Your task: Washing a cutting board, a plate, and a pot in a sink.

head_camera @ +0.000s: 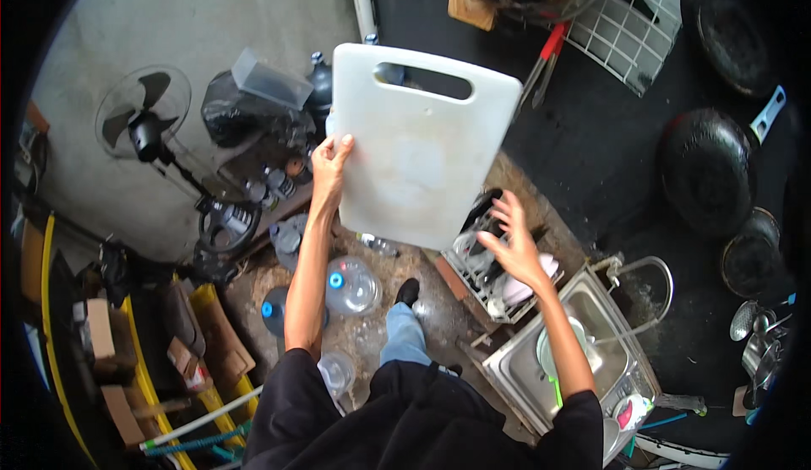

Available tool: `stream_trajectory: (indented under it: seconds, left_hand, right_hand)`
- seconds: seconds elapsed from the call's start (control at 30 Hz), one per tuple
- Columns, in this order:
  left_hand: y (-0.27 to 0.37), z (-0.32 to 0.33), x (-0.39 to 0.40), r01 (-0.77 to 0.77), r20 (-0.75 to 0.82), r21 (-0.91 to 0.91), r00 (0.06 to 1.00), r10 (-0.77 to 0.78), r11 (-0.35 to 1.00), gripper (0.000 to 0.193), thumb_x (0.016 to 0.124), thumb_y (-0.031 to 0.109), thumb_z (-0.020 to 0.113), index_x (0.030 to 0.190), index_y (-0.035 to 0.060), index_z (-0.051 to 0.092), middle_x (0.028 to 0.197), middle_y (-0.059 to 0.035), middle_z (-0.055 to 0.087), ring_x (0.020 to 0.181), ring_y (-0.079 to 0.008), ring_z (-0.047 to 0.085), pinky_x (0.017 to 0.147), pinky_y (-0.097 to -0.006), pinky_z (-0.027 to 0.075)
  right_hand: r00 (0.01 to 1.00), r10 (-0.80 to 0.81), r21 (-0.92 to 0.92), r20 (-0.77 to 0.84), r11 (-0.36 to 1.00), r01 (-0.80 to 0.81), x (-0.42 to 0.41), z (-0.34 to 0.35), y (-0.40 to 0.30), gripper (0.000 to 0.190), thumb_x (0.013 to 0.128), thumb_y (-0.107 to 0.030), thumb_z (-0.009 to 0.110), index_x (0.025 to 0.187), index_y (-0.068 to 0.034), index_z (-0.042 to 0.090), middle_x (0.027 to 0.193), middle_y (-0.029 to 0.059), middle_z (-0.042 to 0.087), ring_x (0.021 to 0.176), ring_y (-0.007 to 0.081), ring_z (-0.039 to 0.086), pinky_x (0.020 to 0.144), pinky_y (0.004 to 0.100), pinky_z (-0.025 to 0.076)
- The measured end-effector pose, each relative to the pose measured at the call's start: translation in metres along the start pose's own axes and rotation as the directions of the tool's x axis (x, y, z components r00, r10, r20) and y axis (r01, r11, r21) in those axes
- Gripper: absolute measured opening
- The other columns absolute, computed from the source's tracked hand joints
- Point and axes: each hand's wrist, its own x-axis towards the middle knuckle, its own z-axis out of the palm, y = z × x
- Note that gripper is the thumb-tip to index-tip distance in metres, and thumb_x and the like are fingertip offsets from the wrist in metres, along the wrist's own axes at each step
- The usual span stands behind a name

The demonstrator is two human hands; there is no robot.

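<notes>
A white plastic cutting board (418,159) with an oblong handle slot hangs in the air before me, its slotted edge pointing away. My left hand (331,169) grips its left edge, thumb on the near face and the other fingers mostly behind. Apart from the board, my right hand (513,239) is held with fingers spread and nothing in it. Below that hand stands a dish rack (519,313) with dishes and dark utensils, partly covered by the hand and the board.
At right is a steel sink (507,368) with a pale green bowl (573,337) and a curved faucet (670,286). Pans (708,169) hang on the dark wall. Large water bottles (351,285) stand on the floor. A pedestal fan (149,134) and yellow-edged shelves (136,343) are at left.
</notes>
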Motion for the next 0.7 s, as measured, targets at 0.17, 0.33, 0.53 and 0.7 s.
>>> stream_trajectory:
  seconds: [0.17,0.33,0.53,0.7]
  left_hand:
    - [-0.038,-0.015,0.133,0.035,0.040,-0.128,0.999,-0.030,0.991,0.043,0.085,0.035,0.065,0.107,-0.0018,0.061,0.093,-0.0032,0.064,0.078,-0.0094,0.058,0.072,-0.0252,0.047]
    - [-0.016,-0.024,0.275,-0.128,-0.033,0.077,0.991,0.131,0.989,0.048,0.092,0.031,0.055,0.126,-0.0018,0.047,0.122,-0.0108,0.055,0.112,-0.0181,0.051,0.098,-0.0302,0.037]
    - [-0.074,-0.019,0.343,-0.109,-0.108,0.103,0.987,0.120,0.989,0.037,0.093,0.026,0.054,0.121,0.0007,0.053,0.121,-0.0104,0.056,0.114,-0.0211,0.052,0.098,-0.0335,0.037]
    - [-0.088,0.007,0.390,-0.082,-0.021,0.215,0.996,0.088,0.973,0.036,0.089,0.021,0.059,0.118,-0.0002,0.055,0.116,-0.0140,0.060,0.110,-0.0221,0.055,0.095,-0.0334,0.040]
  right_hand:
    - [0.994,-0.034,0.316,-0.105,0.946,0.066,0.165,0.089,0.035,0.032,0.089,-0.020,0.061,0.109,0.005,0.057,0.100,0.0125,0.065,0.092,0.0164,0.059,0.082,0.0306,0.046]
    - [0.824,-0.312,0.076,-0.473,0.917,0.391,0.317,0.113,-0.049,0.025,0.090,-0.015,0.057,0.103,0.005,0.056,0.088,0.0182,0.063,0.082,0.0255,0.061,0.075,0.0349,0.046]
    - [0.641,-0.414,-0.150,-0.646,0.892,0.426,0.484,0.069,-0.089,0.036,0.092,-0.022,0.052,0.108,0.010,0.051,0.095,0.0278,0.060,0.089,0.0409,0.058,0.078,0.0418,0.044]
    - [0.589,-0.380,-0.241,-0.714,0.922,0.303,0.553,0.058,-0.090,0.048,0.092,-0.025,0.050,0.116,0.016,0.045,0.106,0.0340,0.056,0.103,0.0448,0.053,0.089,0.0444,0.040]
